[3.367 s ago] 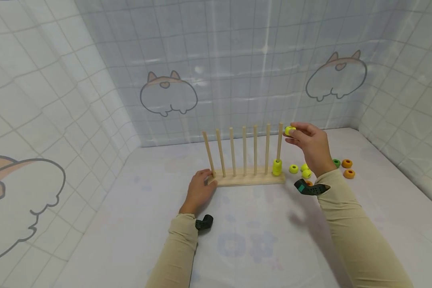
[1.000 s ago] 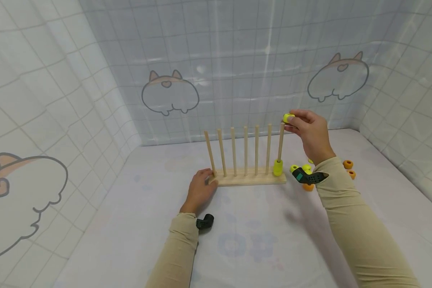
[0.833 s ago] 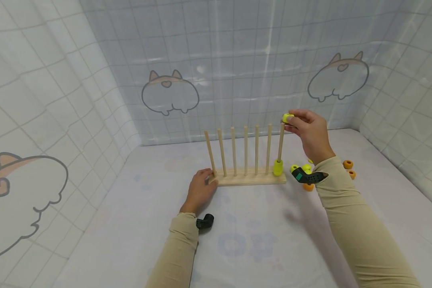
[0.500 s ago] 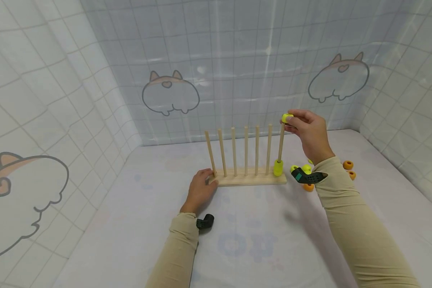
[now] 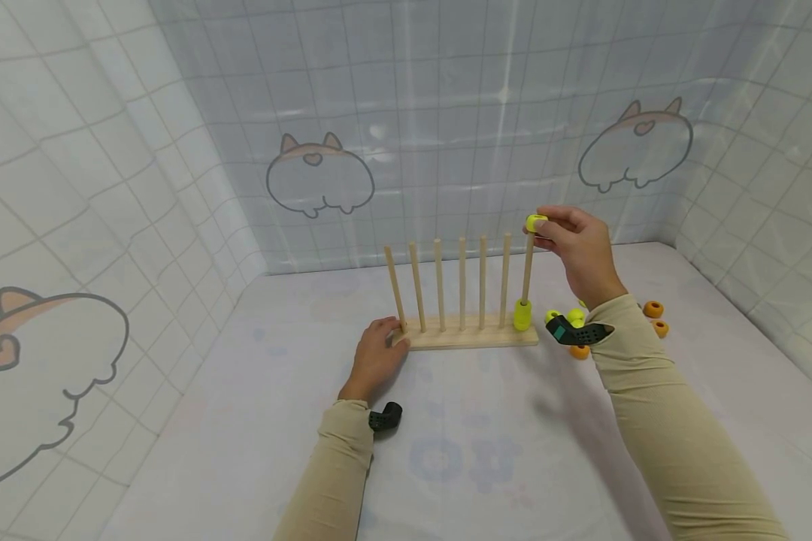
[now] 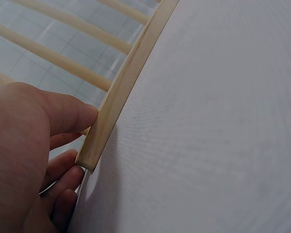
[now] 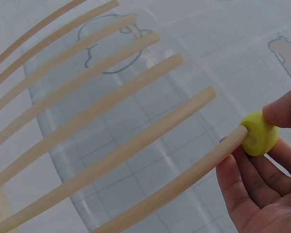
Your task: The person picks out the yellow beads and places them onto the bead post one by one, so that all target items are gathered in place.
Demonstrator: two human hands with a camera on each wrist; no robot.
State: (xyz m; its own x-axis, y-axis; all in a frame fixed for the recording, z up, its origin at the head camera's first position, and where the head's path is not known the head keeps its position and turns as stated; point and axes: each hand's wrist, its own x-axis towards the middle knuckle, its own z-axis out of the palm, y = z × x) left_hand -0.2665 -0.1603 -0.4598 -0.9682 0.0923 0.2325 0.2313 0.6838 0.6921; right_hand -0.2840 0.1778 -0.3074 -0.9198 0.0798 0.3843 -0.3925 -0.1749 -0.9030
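A wooden peg rack (image 5: 470,340) with several upright pegs stands on the table. My left hand (image 5: 376,359) grips the left end of its base; in the left wrist view the thumb (image 6: 72,114) presses one face, with other fingers around the end. My right hand (image 5: 585,252) pinches a yellow bead (image 5: 536,223) at the top of the rightmost peg (image 5: 528,270). In the right wrist view, that peg's tip meets the hole side of the bead (image 7: 258,136); whether it has entered is unclear. Stacked yellow beads (image 5: 522,315) sit at the foot of the same peg.
Loose yellow beads (image 5: 575,317) lie right of the rack, partly hidden by the right wrist's black camera (image 5: 577,330). An orange bead (image 5: 580,352) lies just below them. Two more orange beads (image 5: 653,309) are farther right. A tile-patterned curtain (image 5: 440,135) hangs behind.
My right hand has risen and shifted left, carrying the yellow bead from beside the rightmost peg to its top. The left hand keeps its grip on the rack.
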